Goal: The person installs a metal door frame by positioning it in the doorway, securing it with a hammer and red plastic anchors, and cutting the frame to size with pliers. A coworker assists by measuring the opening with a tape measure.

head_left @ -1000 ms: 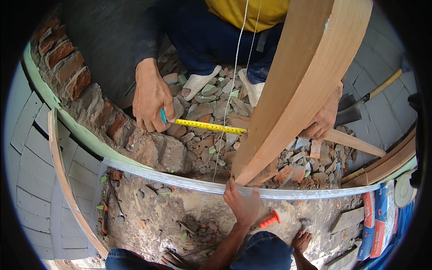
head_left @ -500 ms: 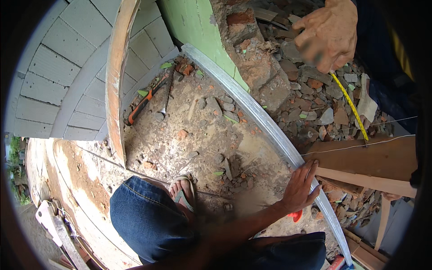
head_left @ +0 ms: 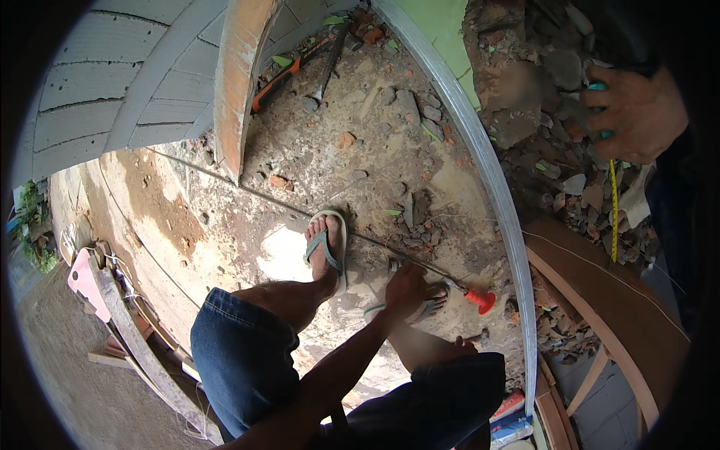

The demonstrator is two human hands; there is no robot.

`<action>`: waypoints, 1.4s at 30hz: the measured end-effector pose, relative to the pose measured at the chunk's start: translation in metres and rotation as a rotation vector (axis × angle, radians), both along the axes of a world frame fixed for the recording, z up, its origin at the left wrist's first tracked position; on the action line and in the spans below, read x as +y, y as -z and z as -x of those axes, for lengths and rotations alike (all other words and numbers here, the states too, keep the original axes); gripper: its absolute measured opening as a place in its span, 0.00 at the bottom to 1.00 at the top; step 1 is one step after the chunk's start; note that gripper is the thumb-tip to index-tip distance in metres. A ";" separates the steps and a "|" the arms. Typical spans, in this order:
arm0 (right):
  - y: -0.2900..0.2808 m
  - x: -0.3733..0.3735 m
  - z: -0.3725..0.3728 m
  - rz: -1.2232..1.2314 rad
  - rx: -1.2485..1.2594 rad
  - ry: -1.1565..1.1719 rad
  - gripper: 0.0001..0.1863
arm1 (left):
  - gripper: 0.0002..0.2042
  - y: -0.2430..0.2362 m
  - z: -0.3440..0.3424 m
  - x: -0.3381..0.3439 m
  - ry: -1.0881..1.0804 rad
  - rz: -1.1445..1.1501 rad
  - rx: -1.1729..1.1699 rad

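While the ground is being looked down on from above, 1 forearm is being stretched out from the lower edge, and its hand (head_left: 406,289) is being lowered onto the dusty concrete floor (head_left: 225,217) just beside a screwdriver with a red-orange handle (head_left: 471,294). Which of the 2 own hands this is cannot be told with certainty; it is being taken as the right, and its fingers are being curled down toward the ground, though whether anything is being pinched cannot be told. The other own hand is not being shown. A thin string (head_left: 300,206) is being run across the floor toward that hand. 2 feet in flip-flops (head_left: 328,244) are being planted close by, below knees in blue denim shorts (head_left: 244,360). A curved metal strip (head_left: 491,180) is being laid between the floor and a bed of broken brick rubble (head_left: 555,172). Above the rubble, another person's hand (head_left: 637,112) is being closed around a teal tape measure case, its yellow tape (head_left: 613,214) being drawn down toward a curved wooden plank (head_left: 607,292).
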State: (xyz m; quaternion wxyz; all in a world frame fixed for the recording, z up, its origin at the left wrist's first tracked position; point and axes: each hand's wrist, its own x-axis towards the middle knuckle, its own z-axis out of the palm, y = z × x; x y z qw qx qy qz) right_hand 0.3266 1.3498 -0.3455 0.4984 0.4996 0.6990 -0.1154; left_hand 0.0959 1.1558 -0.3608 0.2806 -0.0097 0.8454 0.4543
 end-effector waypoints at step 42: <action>-0.487 -0.045 0.112 -0.140 0.698 -0.037 0.15 | 0.16 -1.213 0.579 -0.189 0.284 0.152 1.901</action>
